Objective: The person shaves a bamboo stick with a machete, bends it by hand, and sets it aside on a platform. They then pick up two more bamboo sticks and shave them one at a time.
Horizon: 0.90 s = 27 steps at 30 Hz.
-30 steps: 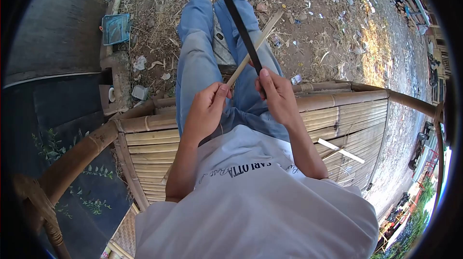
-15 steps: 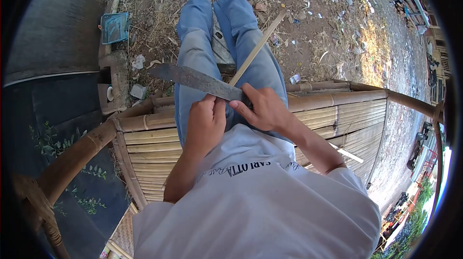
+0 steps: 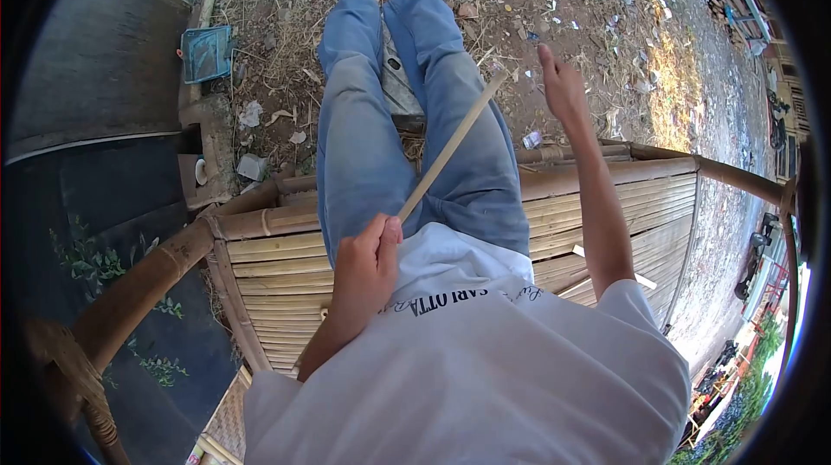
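Observation:
My left hand (image 3: 368,261) is closed around the lower end of a pale bamboo strip (image 3: 454,143). The strip slants up and away to the right over my thighs. My right hand (image 3: 564,91) is out past my right knee, apart from the strip, with the thumb side uppermost. Its fingers look curled, mostly hidden from this angle, and whatever they hold is out of sight. No knife blade shows in this view.
I sit on a bamboo slat bench (image 3: 277,287) with a bamboo pole rail (image 3: 173,253) at left. A pale strip (image 3: 578,287) lies beside my right hip. A blue plastic basket (image 3: 206,54) stands by the wall. Litter and dry grass cover the ground.
My right hand, previously holding a large knife against the strip, has swung forward and right. The blade has dropped from sight. The strip's far end has come lower and closer.

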Each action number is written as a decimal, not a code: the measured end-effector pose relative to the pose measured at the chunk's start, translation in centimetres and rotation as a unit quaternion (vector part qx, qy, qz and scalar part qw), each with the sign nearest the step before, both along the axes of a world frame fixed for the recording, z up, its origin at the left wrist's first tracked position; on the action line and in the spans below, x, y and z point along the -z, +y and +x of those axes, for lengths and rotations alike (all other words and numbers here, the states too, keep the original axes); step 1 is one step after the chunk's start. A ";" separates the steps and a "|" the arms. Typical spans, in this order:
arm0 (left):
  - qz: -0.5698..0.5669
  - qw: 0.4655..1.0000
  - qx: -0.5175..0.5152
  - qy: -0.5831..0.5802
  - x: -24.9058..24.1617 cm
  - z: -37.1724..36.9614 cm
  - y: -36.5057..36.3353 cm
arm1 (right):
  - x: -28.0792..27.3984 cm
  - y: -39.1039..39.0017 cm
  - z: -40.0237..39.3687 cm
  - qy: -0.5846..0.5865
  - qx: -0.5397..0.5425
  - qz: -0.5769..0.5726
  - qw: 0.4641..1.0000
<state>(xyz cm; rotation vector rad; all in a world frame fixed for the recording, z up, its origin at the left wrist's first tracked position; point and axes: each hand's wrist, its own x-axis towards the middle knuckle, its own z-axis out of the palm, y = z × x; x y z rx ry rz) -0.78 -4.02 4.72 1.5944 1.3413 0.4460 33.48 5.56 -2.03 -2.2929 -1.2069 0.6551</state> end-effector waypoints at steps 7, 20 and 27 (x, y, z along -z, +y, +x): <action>-0.060 0.996 -0.061 -0.023 0.6 1.1 1.8 | -2.6 -4.6 -7.4 0.088 -0.147 0.029 0.985; 0.116 0.993 -0.017 0.022 0.4 2.1 2.4 | -5.0 -7.6 -15.0 0.072 -0.396 0.020 0.915; 0.036 0.996 -0.051 0.064 -1.4 1.7 1.8 | -1.9 -5.0 -12.5 0.029 -0.267 0.066 0.961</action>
